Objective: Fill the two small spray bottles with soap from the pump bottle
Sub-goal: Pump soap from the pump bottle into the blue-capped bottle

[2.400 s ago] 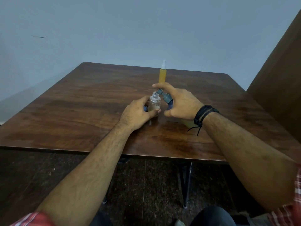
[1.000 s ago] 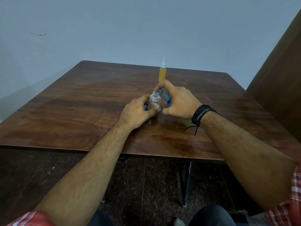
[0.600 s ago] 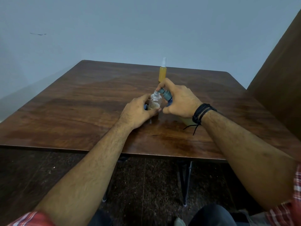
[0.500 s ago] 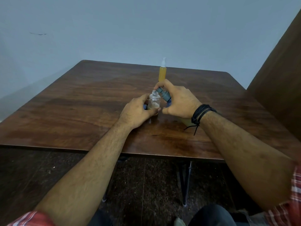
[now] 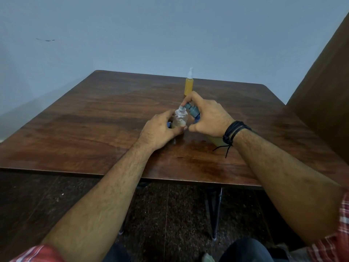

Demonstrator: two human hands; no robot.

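Two hands meet at the middle of a wooden table (image 5: 94, 129). Fingers and thumb of the left hand (image 5: 160, 129) curl round the lower body of a small clear spray bottle (image 5: 181, 119), uncapped, standing upright, with a little yellowish liquid at its bottom. Fingers of the right hand (image 5: 209, 120) wrap a tilted pump bottle (image 5: 215, 139), its forefinger lying over the grey-blue pump head (image 5: 191, 109), whose nozzle sits at the clear bottle's open neck. A black cord bracelet (image 5: 233, 134) circles the right wrist. Farther back, apart from both hands, a second spray bottle (image 5: 189, 86) stands upright, capped and full of amber soap.
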